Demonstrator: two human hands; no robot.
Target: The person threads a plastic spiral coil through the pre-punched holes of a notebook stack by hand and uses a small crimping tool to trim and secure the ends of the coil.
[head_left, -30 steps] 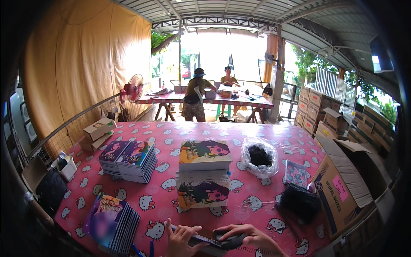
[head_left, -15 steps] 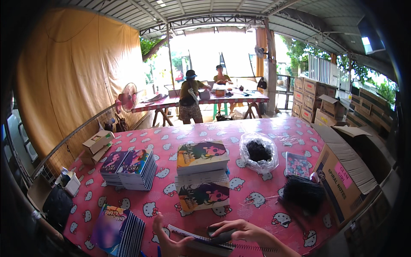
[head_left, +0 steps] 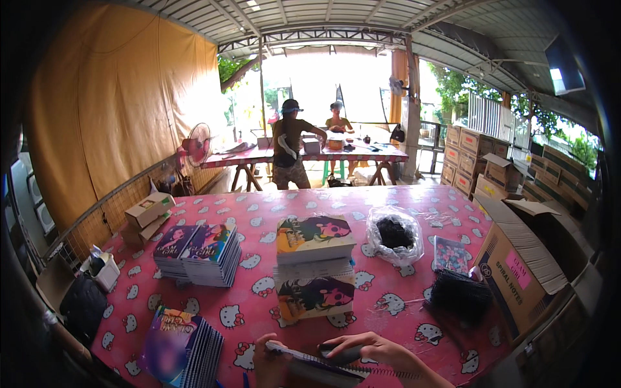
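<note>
At the table's near edge, my left hand has its fingers closed on the left end of a notebook, which is tilted with its bound edge up. My right hand is curled over a dark, rounded, palm-sized object and rests it along that bound edge. A thin dark spiral coil runs out to the right beneath my right hand. Ahead stands a tall stack of books with illustrated covers. To the left lies a pile of spiral notebooks with purple covers.
More notebooks are stacked at the left. Toward the right are a clear bag of black material, a bundle of black coils and an open carton. Two people work at a far table. A pink fan stands at left.
My left hand has gone from spread fingers beside the notebook to gripping its left end. My right hand stays on the dark object. The view has shifted slightly, and the standing co-worker has straightened up.
</note>
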